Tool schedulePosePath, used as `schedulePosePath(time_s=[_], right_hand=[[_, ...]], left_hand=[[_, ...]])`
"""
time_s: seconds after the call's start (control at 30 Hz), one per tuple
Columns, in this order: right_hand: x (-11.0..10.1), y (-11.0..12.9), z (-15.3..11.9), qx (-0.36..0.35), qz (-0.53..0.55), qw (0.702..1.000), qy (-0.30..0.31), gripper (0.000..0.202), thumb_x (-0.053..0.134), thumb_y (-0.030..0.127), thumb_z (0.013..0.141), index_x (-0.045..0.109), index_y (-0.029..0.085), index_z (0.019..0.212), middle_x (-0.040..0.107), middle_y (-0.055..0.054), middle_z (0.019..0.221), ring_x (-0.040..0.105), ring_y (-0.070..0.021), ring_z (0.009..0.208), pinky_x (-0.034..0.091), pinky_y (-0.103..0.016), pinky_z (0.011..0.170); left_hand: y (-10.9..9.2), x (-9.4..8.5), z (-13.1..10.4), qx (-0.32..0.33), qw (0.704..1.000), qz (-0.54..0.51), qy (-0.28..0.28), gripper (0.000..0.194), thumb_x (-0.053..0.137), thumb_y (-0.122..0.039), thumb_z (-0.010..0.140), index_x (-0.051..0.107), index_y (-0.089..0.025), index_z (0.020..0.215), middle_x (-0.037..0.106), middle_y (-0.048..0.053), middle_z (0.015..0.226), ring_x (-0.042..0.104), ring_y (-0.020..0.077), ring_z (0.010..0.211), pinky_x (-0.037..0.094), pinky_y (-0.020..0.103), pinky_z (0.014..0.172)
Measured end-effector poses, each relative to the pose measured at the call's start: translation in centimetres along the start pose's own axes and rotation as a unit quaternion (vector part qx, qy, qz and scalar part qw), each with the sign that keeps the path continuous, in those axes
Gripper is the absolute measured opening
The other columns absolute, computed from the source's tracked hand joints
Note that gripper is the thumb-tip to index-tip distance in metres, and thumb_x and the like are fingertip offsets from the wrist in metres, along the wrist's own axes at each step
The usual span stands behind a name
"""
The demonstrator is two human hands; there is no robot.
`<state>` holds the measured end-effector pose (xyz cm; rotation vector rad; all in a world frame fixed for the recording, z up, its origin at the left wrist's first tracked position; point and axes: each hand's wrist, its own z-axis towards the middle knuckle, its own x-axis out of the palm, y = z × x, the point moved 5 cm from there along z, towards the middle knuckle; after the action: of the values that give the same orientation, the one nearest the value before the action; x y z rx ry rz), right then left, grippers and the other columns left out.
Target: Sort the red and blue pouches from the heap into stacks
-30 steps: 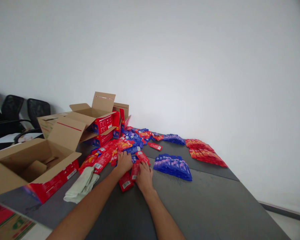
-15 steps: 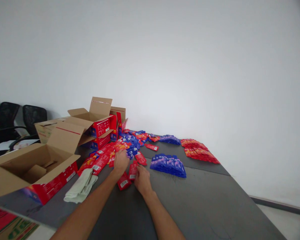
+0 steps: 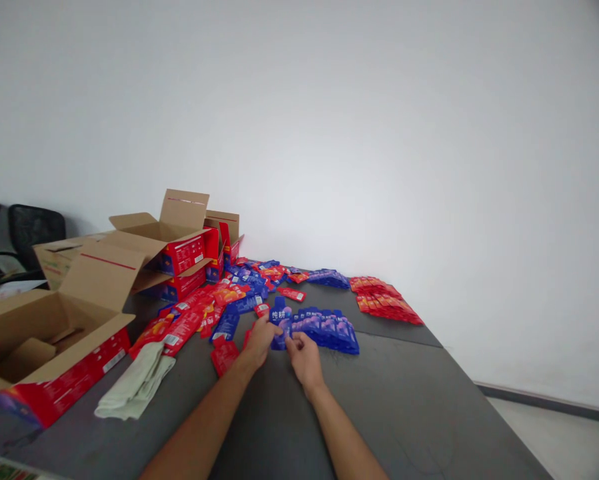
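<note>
A blue pouch point(image 3: 280, 316) with white lettering stands raised between my hands, its front facing me. My left hand point(image 3: 260, 341) is closed on its left side, thumb across the front. At the lower right edge of the same pouch, my right hand point(image 3: 305, 361) pinches with thumb and fingers. Just right of it lies an overlapping row of blue pouches point(image 3: 329, 328). A red pouch point(image 3: 224, 355) lies partly behind my left forearm. Beyond my left hand spreads a mixed heap of red pouches point(image 3: 192, 313) and blue pouches point(image 3: 252, 303).
Open cartons point(image 3: 99, 363) stand along the left side, some stacked point(image 3: 186, 257). A folded pale cloth point(image 3: 135, 383) lies by the nearest carton. Overlapping red pouches point(image 3: 386, 303) and another blue row point(image 3: 329, 278) lie farther back on the dark table point(image 3: 404, 400).
My left hand has brought a blue pouch from the heap to the right, beside the blue row. My right hand has left a red pouch and now grips the blue one. The view has swung right.
</note>
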<state>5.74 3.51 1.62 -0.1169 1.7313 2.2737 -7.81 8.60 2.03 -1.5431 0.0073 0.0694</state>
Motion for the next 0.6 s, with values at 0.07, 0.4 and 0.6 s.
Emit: schedulePosePath(time_s=[0.07,0.4,0.6], right_hand=[[-0.5,-0.4,-0.1,0.024,0.037,0.999,0.004,0.033,0.062,0.049,0.08,0.066,0.016,0.082,0.055,0.004,0.059,0.045,-0.0111,0.053,0.033,-0.022,0.051],[-1.3,-1.2,-0.8,0.09,0.123,0.988,0.015,0.022,0.068,0.037,0.072,0.06,0.017,0.067,0.05,0.006,0.055,0.039,-0.0091,0.052,0.03,-0.021,0.052],[-1.7,-1.7,-0.7,0.085,0.081,0.993,-0.019,0.021,0.065,0.036,0.07,0.057,0.018,0.065,0.051,0.005,0.058,0.042,-0.0107,0.057,0.034,-0.022,0.057]], left_hand=[[0.7,0.7,-0.1,-0.011,0.996,-0.084,0.026,0.029,0.064,-0.032,0.073,0.069,-0.017,0.097,0.072,0.003,0.081,0.066,0.0159,0.07,0.051,0.026,0.064],[1.5,0.9,-0.7,-0.011,0.989,-0.146,0.007,0.04,0.077,-0.048,0.064,0.073,-0.013,0.081,0.071,0.005,0.072,0.064,0.016,0.062,0.049,0.027,0.061],[0.7,1.1,-1.6,0.007,0.996,-0.092,0.004,0.039,0.074,-0.051,0.067,0.073,-0.014,0.081,0.07,0.003,0.072,0.065,0.0175,0.067,0.049,0.026,0.063]])
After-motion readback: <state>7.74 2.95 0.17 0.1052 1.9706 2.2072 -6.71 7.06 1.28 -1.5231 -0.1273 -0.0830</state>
